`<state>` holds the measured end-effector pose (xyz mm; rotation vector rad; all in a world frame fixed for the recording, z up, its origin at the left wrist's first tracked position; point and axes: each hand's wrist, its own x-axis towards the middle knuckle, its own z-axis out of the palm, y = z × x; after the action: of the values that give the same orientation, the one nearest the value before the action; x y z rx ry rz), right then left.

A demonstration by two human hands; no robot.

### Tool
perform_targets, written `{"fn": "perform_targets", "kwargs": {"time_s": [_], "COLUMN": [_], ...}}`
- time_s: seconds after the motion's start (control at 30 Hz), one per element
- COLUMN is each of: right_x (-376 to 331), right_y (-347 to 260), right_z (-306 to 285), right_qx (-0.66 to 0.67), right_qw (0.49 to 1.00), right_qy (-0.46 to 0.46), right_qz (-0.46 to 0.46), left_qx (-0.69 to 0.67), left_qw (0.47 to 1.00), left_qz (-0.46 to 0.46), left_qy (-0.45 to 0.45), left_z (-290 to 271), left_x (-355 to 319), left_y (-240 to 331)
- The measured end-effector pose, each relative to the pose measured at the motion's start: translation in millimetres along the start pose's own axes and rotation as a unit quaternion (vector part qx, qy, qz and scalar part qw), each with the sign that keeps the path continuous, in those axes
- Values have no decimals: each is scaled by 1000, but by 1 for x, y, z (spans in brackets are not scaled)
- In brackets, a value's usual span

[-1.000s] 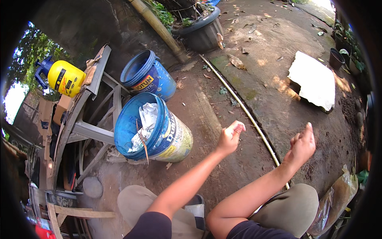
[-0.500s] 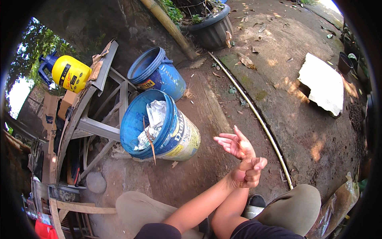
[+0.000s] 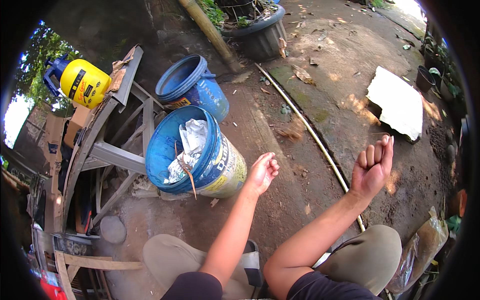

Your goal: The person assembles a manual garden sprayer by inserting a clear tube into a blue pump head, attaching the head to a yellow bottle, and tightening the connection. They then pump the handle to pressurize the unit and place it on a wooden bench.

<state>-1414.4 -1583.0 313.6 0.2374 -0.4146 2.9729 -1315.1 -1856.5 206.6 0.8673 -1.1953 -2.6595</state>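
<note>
My left hand [image 3: 263,174] is held beside the front blue bucket [image 3: 231,167], its fingers curled in; whatever they may hold is hidden. Farther right, my right hand [image 3: 374,167] is raised over the ground with fingers folded and the fingertips pressed together. A faint thin strand seems to show at those fingertips, too fine to name. White crumpled sacking [image 3: 194,137] and a long dry brown leaf [image 3: 189,175] are in the front bucket, the leaf hanging over its rim. Between the hands and the rear bucket, a blurred tuft of brown fibres [image 3: 290,134] is over the ground.
A second blue bucket [image 3: 210,95] stands behind the first. At left, a yellow pump sprayer [image 3: 85,82] rests on a grey frame [image 3: 120,156]. A pale pipe [image 3: 310,127] runs along the ground, with a broken white slab [image 3: 397,102] beyond. A large planter [image 3: 260,40] stands behind.
My crossed hands have parted, the left moving left and the right moving right. The right hand's spread fingers have closed. A fibre tuft beside the rear bucket now appears farther right, blurred.
</note>
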Motion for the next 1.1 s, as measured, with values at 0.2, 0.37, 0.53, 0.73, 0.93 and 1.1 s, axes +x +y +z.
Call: {"fn": "perform_targets", "kwargs": {"time_s": [0.2,0.37,0.53,0.73,0.93,1.1], "right_x": [-17,-49,-55,-73,-52,-15], "right_y": [21,33,-21,-78,-86,-53], "right_z": [-22,27,98,110,73,-9], "right_qx": [-703,-564,-403,62,-40,-489], "right_qw": [684,703,863,895,951,865], "right_qy": [70,-255,-293,-343,-174,102], "right_qz": [179,351,-83,-278,-254,-57], "left_qx": [399,689,725,741,487,157], "left_qw": [917,679,642,644,868,810], "left_qz": [11,203,206,189,88,-413], "left_qy": [-10,-149,-141,-13,-41,-385], "left_z": [30,17,34,25,-46,-7], "left_x": [21,24,10,-10,19,17], "left_y": [-55,-74,-79,-96,-104,-63]}}
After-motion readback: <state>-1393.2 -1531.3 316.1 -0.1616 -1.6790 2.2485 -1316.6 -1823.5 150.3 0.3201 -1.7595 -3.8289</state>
